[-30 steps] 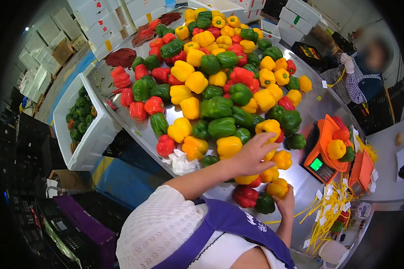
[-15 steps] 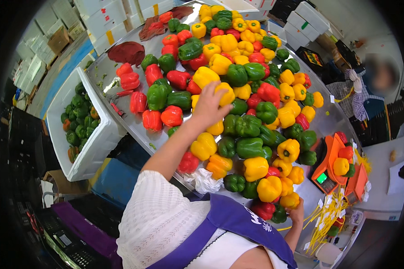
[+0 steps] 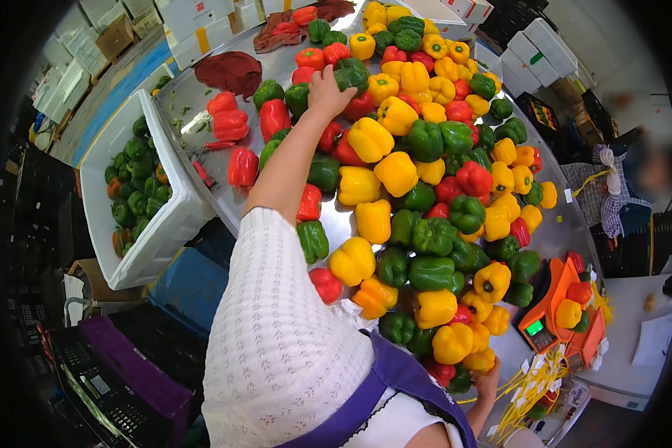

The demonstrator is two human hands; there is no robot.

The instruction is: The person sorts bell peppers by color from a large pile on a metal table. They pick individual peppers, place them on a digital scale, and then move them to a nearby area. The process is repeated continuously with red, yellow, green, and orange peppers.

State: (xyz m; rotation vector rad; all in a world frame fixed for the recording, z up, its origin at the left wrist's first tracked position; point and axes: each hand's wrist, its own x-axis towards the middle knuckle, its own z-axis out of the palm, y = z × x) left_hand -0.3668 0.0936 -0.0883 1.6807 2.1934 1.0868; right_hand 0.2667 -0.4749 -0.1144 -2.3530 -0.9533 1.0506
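My left arm stretches across the metal table to its far side. There my left hand (image 3: pixel 327 94) has its fingers and thumb about a dark green bell pepper (image 3: pixel 352 74), among red and green ones. Close to the near edge, my right hand (image 3: pixel 487 381) is curled against a yellow bell pepper (image 3: pixel 479 361); its fingers are partly hidden. A green pepper (image 3: pixel 461 379) and a red pepper (image 3: pixel 440 371) lie beside that hand. Between my hands spreads a large heap of yellow, green and red bell peppers, with a yellow pepper (image 3: pixel 396 173) near the middle.
At left stands a white foam box (image 3: pixel 173 213) with green peppers inside. An orange scale (image 3: pixel 543 328) carrying several peppers is at right, beside yellow tagged ties (image 3: pixel 526 392). Dark red cloths (image 3: pixel 229 73) lie on the far table. Another person (image 3: pixel 612 183) is at far right.
My left hand has left the yellow peppers in the middle and reached farther away and left, onto a green pepper. My right hand stays by the same yellow pepper. The view has shifted somewhat.
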